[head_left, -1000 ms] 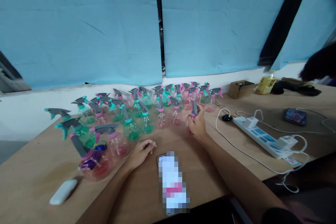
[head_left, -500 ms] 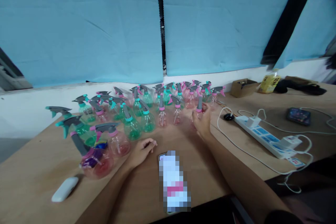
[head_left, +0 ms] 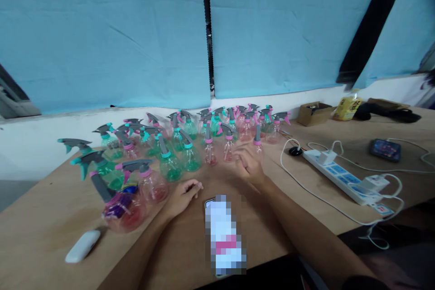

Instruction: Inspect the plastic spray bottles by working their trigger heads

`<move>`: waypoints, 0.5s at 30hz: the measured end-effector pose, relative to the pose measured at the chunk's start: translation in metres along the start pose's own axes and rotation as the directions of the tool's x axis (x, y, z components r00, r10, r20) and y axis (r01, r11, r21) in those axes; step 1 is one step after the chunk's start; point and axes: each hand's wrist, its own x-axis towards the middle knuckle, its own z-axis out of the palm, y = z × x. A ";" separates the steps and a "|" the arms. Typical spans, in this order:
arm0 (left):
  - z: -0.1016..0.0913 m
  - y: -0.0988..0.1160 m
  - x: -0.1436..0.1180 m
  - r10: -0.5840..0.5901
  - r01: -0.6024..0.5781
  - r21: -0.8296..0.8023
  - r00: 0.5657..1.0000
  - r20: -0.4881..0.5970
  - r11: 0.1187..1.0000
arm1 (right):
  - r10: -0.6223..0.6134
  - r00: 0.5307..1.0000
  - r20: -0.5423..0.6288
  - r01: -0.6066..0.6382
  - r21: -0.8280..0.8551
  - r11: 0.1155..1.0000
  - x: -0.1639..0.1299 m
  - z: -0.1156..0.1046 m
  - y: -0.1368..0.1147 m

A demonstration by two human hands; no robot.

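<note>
Hands empty: right hand (head_left: 249, 163) spread near pink bottle (head_left: 257, 141); left hand (head_left: 183, 195) curled on table (head_left: 299, 190); bare wood between.

Spray bottles (head_left: 190, 142) crowd the table (head_left: 50, 217) along its far edge, packed close, little room between. Bare wood runs along the near edge left of the phone (head_left: 224, 234). Toward the right edge, power strip (head_left: 343, 176) and white cables (head_left: 316, 199) cross the surface

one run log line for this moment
left hand: resting loosely curled on table | right hand: open, empty, beside pink spray bottle | spray bottles: upright cluster behind | phone: between forearms
</note>
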 end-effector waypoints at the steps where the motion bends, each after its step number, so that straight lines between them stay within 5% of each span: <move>1: 0.000 -0.001 0.000 0.001 -0.001 0.000 1.000 0.000 1.000 | 0.019 0.994 0.107 -0.024 0.049 0.999 -0.002 0.006 -0.004; 7: -0.001 0.000 0.000 0.004 -0.004 0.001 1.000 -0.008 1.000 | 0.098 0.888 0.450 -0.179 0.140 0.974 -0.019 0.044 -0.008; 15: 0.000 0.001 0.000 0.011 -0.011 -0.019 1.000 0.005 1.000 | 0.026 0.850 0.526 -0.111 0.130 0.985 -0.033 0.060 0.006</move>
